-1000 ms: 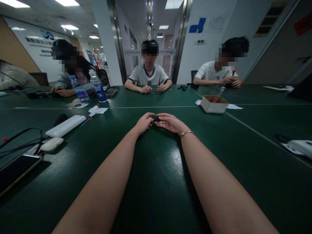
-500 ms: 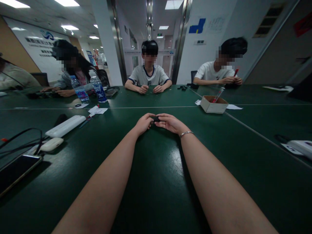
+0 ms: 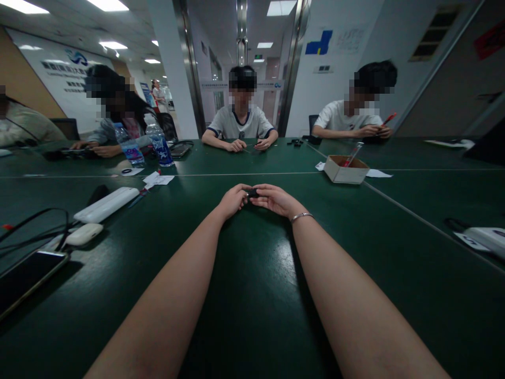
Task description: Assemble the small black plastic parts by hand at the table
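Observation:
Both my arms reach out over the dark green table (image 3: 252,295). My left hand (image 3: 232,201) and my right hand (image 3: 276,199) meet at the middle of the table, fingers curled. Between their fingertips they pinch a small black object (image 3: 253,193), too small to name. A thin bracelet (image 3: 302,216) sits on my right wrist.
A cardboard box (image 3: 346,168) with a red pen stands at the right. To the left lie a phone (image 3: 27,273), a white case (image 3: 106,204), cables and two water bottles (image 3: 160,143). Three people sit across the table, their hands busy with small items.
My hands have stayed in place on the small black object. The person at the far right has lowered a red pen toward the table.

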The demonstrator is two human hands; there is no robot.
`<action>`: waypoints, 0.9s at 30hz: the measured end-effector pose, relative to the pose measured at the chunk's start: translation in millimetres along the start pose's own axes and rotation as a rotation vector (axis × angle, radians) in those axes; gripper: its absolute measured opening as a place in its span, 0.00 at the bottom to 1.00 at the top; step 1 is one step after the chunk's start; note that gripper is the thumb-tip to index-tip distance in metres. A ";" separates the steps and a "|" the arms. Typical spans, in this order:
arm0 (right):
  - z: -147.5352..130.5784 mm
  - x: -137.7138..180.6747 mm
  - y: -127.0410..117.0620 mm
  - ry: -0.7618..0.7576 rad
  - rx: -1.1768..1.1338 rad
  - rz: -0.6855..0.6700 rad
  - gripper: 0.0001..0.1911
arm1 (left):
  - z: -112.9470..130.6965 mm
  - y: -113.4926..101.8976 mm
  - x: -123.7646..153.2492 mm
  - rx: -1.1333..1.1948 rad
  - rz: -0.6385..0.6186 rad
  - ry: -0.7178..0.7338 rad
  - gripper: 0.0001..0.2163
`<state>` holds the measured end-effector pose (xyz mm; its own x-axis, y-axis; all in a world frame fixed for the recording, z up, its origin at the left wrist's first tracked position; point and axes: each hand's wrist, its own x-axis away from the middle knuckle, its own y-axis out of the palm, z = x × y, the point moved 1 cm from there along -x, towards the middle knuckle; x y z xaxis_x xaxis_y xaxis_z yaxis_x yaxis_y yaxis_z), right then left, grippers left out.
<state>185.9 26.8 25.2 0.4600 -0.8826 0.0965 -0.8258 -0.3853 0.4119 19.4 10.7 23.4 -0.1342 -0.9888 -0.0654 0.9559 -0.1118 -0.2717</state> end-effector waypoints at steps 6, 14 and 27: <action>0.1 -0.2 -0.5 -0.005 0.002 -0.004 0.08 | 0.0 -0.4 -0.3 -0.019 0.000 0.004 0.14; 0.9 -1.2 -1.8 -0.003 -0.001 -0.007 0.08 | -1.7 -0.6 -1.1 -0.030 0.029 0.012 0.14; -0.8 0.3 0.4 0.006 0.012 0.006 0.10 | -1.7 -1.2 -1.2 -0.018 0.011 0.019 0.14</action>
<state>186.0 26.6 26.1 0.4570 -0.8833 0.1046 -0.8324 -0.3834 0.4001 18.0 12.2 22.2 -0.1290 -0.9878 -0.0867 0.9525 -0.0991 -0.2881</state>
